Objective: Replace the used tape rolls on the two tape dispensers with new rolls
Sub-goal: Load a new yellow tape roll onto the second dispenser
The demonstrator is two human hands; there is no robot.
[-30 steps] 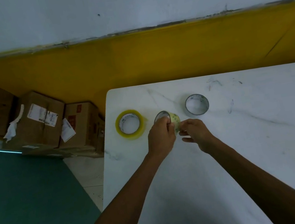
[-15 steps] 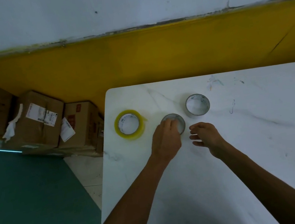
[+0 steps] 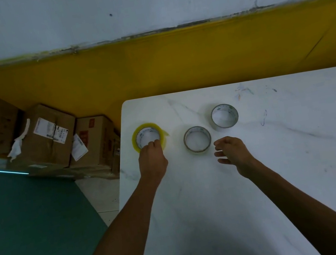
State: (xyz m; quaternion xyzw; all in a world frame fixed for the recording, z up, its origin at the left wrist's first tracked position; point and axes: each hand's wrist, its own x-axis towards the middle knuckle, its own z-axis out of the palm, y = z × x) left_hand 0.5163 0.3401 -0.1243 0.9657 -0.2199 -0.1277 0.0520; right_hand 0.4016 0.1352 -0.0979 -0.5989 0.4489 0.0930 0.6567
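Note:
A full yellow tape roll (image 3: 140, 129) lies flat near the left edge of the white marble table (image 3: 278, 153). My left hand (image 3: 152, 161) rests on its near rim, fingers curled over it. Two thin, nearly empty grey cores lie flat to its right: one (image 3: 197, 139) in the middle, another (image 3: 224, 115) further back. My right hand (image 3: 232, 152) hovers just right of the middle core, fingers apart and holding nothing. No tape dispenser is in view.
Cardboard boxes (image 3: 50, 135) with shipping labels sit on the floor left of the table, against a yellow and white wall. A green floor area (image 3: 24, 229) lies beside the table's left edge.
The core I held in both hands now lies flat on the table. My left hand has moved left from it onto the yellow roll. My right hand has let go and drawn back.

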